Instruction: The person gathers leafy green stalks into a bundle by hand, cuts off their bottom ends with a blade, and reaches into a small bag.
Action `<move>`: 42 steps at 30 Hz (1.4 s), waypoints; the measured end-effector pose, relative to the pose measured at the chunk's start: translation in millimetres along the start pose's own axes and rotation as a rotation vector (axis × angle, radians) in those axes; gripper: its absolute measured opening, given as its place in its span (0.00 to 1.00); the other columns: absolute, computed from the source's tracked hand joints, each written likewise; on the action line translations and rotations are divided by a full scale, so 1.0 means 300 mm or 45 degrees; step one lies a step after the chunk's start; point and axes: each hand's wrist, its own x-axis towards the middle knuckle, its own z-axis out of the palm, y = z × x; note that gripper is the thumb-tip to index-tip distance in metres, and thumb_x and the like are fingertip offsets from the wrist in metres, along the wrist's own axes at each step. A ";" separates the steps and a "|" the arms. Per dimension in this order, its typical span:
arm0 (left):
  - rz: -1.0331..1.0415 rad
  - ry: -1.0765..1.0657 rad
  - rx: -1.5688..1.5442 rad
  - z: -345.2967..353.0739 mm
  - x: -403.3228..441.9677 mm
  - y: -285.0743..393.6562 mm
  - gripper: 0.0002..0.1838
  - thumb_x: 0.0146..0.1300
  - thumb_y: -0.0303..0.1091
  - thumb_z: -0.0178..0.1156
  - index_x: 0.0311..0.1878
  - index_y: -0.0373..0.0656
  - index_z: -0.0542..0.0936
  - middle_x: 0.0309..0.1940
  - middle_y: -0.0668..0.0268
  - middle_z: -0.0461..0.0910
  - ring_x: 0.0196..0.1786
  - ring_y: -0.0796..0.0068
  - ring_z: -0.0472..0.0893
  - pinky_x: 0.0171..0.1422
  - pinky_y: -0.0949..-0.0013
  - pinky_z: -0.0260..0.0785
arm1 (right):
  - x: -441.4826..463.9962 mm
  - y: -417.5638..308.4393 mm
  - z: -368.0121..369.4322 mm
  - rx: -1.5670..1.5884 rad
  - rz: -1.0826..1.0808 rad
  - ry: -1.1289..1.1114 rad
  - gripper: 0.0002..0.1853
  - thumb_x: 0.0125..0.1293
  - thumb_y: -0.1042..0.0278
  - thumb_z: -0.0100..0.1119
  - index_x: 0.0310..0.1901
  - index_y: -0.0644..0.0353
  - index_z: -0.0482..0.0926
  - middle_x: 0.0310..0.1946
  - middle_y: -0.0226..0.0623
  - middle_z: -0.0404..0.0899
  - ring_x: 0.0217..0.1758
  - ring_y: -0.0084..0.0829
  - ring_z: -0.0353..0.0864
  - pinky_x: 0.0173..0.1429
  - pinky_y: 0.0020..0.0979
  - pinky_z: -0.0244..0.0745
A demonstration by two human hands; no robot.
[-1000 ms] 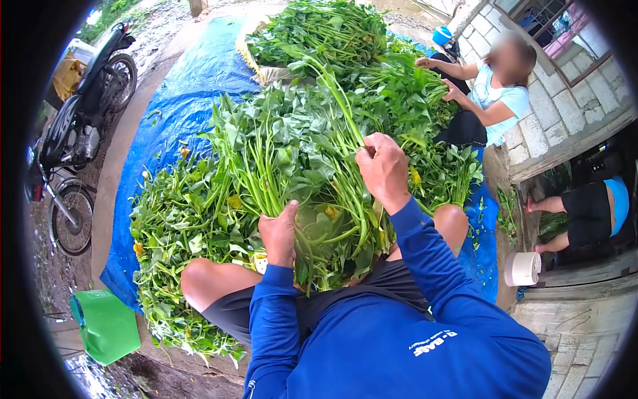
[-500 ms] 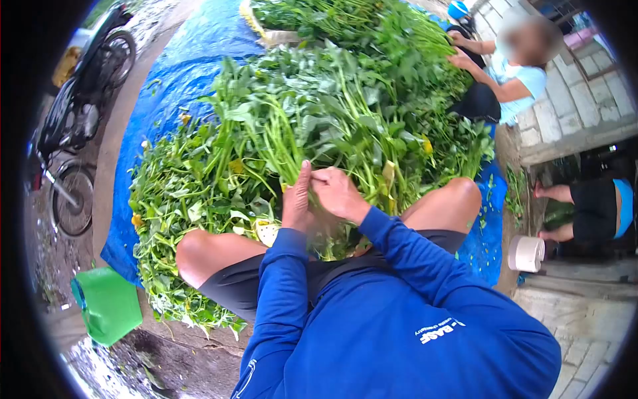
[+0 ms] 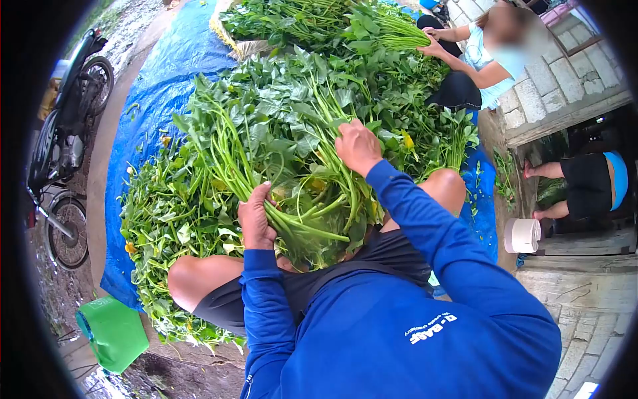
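My left hand (image 3: 257, 218) is closed around a bunch of water spinach (image 3: 229, 156), its long pale-green stems pointing back toward my lap and its leaves fanning forward. To the right, my right hand (image 3: 359, 147) reaches over the big leafy heap (image 3: 286, 100), fingers curled in at some upright stems; their tips are partly hidden among the leaves. Cut stem ends from the left-hand bunch stick out between my two arms, above my crossed legs. A few yellow leaves show within the greens.
The heap lies on a blue tarp (image 3: 149, 100). A co-worker (image 3: 495, 60) at the far right holds another bunch of greens (image 3: 392, 33). A green container (image 3: 116, 332), a parked motorcycle (image 3: 66, 139) and a white roll-like object (image 3: 522, 235) stand around the edges.
My hands, close together before, have parted. The left one has moved left and down with the bunch; the right one has gone forward and right into the heap.
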 end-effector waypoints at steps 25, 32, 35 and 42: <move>0.025 -0.093 0.086 0.052 -0.033 0.017 0.11 0.66 0.36 0.78 0.39 0.44 0.84 0.25 0.70 0.80 0.24 0.77 0.80 0.28 0.70 0.75 | 0.174 0.037 -0.436 1.311 0.491 -0.242 0.13 0.76 0.57 0.71 0.52 0.57 0.89 0.25 0.16 0.73 0.23 0.12 0.68 0.27 0.20 0.61; 0.033 -0.090 0.089 0.043 -0.036 0.002 0.12 0.66 0.36 0.79 0.41 0.43 0.84 0.26 0.71 0.81 0.25 0.78 0.81 0.28 0.70 0.75 | 0.053 0.037 -0.414 1.575 0.626 -0.396 0.09 0.75 0.59 0.73 0.44 0.56 0.89 0.25 0.17 0.76 0.22 0.11 0.69 0.25 0.20 0.62; 0.044 -0.103 0.108 0.043 -0.045 0.006 0.12 0.66 0.36 0.79 0.41 0.43 0.84 0.26 0.70 0.81 0.24 0.78 0.81 0.28 0.70 0.76 | 0.008 0.022 -0.381 1.536 0.629 -0.307 0.08 0.73 0.60 0.75 0.43 0.55 0.89 0.24 0.17 0.75 0.20 0.11 0.66 0.23 0.20 0.59; 0.061 -0.072 0.109 0.065 -0.066 0.015 0.10 0.66 0.34 0.78 0.42 0.41 0.87 0.29 0.71 0.83 0.26 0.79 0.78 0.32 0.71 0.72 | -0.067 -0.015 -0.355 1.404 0.440 0.035 0.10 0.72 0.66 0.76 0.48 0.64 0.91 0.37 0.24 0.88 0.37 0.14 0.80 0.44 0.22 0.77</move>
